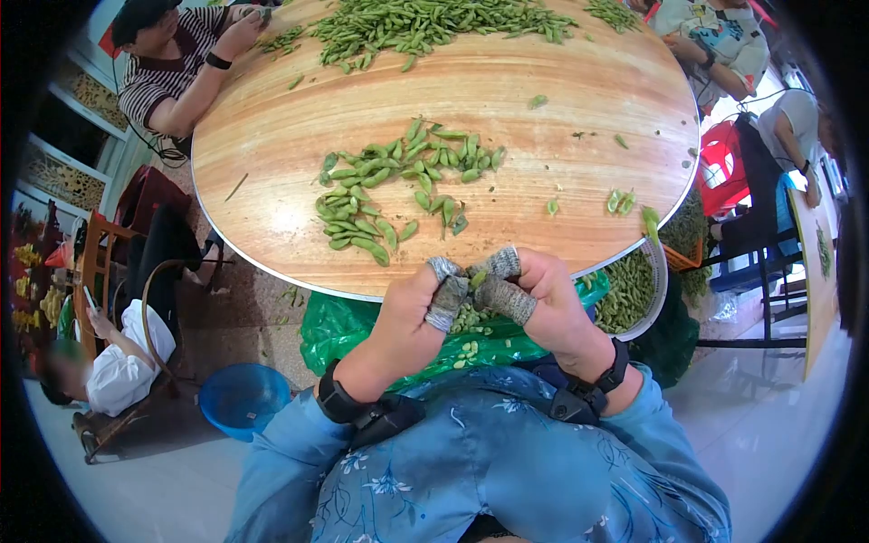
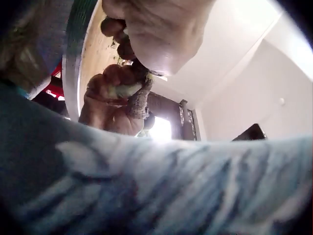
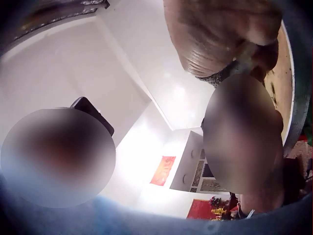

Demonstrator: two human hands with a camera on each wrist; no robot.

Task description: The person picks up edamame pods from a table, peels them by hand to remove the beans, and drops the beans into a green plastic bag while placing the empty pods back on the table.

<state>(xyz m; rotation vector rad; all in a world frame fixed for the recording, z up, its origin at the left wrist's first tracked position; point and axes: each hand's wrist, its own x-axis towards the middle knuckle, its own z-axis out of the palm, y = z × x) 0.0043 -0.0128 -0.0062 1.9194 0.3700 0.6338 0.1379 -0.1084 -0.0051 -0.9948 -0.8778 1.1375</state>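
Observation:
At the near edge of the table, both hands meet thumb to thumb over a green soybean pod (image 1: 477,281). My left hand (image 1: 409,306) pinches it from one side, with a grey knitted cover (image 1: 445,306) on the thumb. From the other side my right hand (image 1: 554,312) pinches it too, its thumb in a similar knitted cover (image 1: 505,299). Fingers hide most of the pod. Below the hands, shelled beans (image 1: 466,351) lie in a green plastic bag (image 1: 337,337). Just beyond, a small heap of soybean pods (image 1: 358,213) lies on the table.
A large pod pile (image 1: 425,27) covers the far side of the round wooden table (image 1: 579,172). At right below the rim stands a white basket (image 1: 659,288) of pods. A blue basin (image 1: 243,400) sits on the floor at left. Other people sit around the table and behind it.

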